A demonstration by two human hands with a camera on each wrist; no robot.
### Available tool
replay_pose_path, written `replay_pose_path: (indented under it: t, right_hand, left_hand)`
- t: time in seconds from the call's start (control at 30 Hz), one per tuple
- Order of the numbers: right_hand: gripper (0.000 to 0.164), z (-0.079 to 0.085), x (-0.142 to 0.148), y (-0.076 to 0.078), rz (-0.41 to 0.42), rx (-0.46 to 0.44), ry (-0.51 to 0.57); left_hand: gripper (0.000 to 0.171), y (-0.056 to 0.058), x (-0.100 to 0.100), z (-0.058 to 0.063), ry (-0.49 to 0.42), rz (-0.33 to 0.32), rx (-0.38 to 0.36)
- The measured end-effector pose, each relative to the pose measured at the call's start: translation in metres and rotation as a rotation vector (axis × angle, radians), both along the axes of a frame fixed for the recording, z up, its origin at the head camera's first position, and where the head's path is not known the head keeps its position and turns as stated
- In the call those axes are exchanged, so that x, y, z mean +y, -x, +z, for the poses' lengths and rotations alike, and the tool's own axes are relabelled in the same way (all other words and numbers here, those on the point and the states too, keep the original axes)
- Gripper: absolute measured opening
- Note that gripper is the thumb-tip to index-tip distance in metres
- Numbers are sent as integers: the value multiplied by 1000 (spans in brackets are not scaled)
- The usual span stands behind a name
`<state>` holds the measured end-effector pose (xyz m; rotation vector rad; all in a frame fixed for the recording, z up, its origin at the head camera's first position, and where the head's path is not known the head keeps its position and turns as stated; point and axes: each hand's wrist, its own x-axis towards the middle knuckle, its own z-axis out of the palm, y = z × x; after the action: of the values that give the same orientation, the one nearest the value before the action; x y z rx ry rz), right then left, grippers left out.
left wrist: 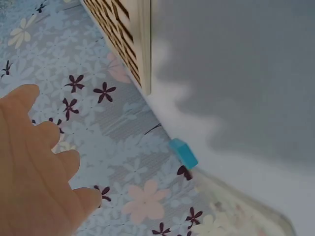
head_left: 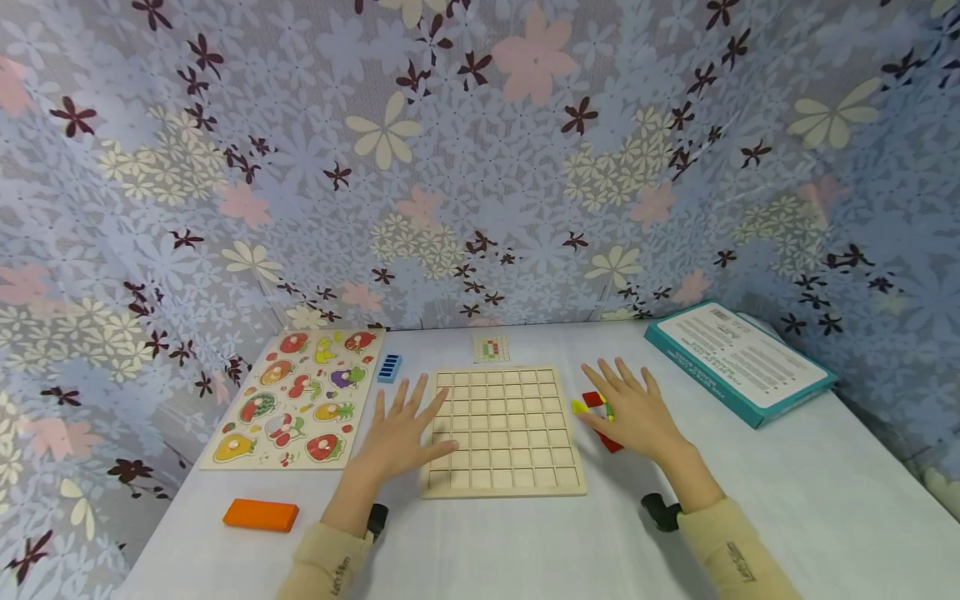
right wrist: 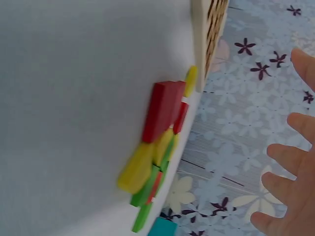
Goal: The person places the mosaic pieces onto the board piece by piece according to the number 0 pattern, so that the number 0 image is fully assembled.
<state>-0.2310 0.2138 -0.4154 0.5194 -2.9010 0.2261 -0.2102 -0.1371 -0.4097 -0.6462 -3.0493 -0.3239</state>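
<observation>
A square wooden grid board (head_left: pixel 504 493) lies on the table between my two hands. My left hand (head_left: pixel 397 437) is spread with straight fingers over the board's left edge, holding nothing; whether it touches the board I cannot tell. On the other side, my right hand (head_left: pixel 633 410) is spread with fingers apart above a small heap of coloured blocks. In the right wrist view the heap shows a red block (right wrist: pixel 161 110), a yellow piece (right wrist: pixel 135 169) and green pieces (right wrist: pixel 142 216), and the right fingers hang apart from them. The hand hides part of the heap in the head view.
A fruit puzzle board (head_left: pixel 352 433) lies at the left, an orange block (head_left: pixel 260 515) in front of it. A small blue piece (head_left: pixel 389 368) is near its right edge. Behind the grid is a small pattern card (head_left: pixel 491 348). A teal box (head_left: pixel 738 358) lies back right.
</observation>
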Motion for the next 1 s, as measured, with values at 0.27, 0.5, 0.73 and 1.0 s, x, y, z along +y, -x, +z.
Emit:
replay_pose_path:
  t: [0.27,0.5,0.73,1.0]
  right_hand:
    - [70,-12,-1,9,-36,-22,43]
    - [62,-17,-2,16,-26,-29,94]
    - [55,-17,-6,22,-32,-87,106]
    - [44,-21,-13,31,-69,-178,86]
  left_hand:
    - [80,14,7,-10,-72,27,-80]
    - [77,29,11,-15,-170,40,-138]
    - [76,33,14,-13,-242,46,-196]
    - [72,40,8,-14,-240,97,-265]
